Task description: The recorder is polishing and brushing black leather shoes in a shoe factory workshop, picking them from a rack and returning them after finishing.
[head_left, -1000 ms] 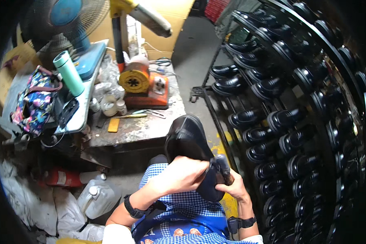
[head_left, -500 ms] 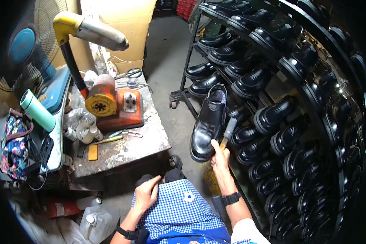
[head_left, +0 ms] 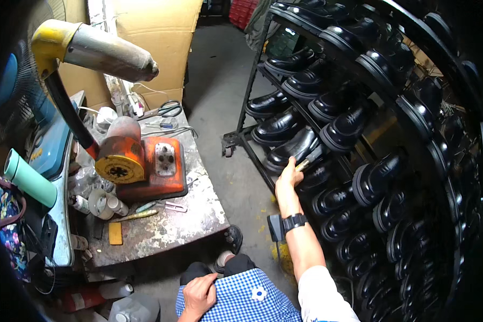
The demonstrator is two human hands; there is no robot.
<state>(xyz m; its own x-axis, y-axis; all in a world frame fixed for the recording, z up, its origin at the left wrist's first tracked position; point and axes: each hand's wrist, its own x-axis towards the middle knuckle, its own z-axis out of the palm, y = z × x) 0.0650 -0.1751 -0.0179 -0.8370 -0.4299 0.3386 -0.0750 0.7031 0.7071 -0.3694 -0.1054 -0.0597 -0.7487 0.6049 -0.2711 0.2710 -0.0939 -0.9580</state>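
My right hand (head_left: 288, 176) reaches to the shoe rack and grips a black leather shoe (head_left: 295, 148) near its toe. The shoe is at a low shelf level, beside another black shoe (head_left: 278, 127). The same hand also holds a slim tool with a tan handle and a dark grey end (head_left: 312, 154), which I cannot make out exactly. My left hand (head_left: 199, 295) rests on the blue checked apron (head_left: 241, 295) over my lap, fingers curled in, with nothing seen in it.
Rows of black shoes (head_left: 354, 126) fill the rack on the right. At left, a paint-stained bench (head_left: 198, 225) bears an orange machine (head_left: 163, 166), scissors (head_left: 170, 109), a yellow block (head_left: 115, 234) and cups. A mint-green bottle (head_left: 31, 180) stands farther left.
My right hand has carried the shoe and tool from in front of the rack onto its low shelf level. My left hand has settled lower on the apron, and the view has shifted.
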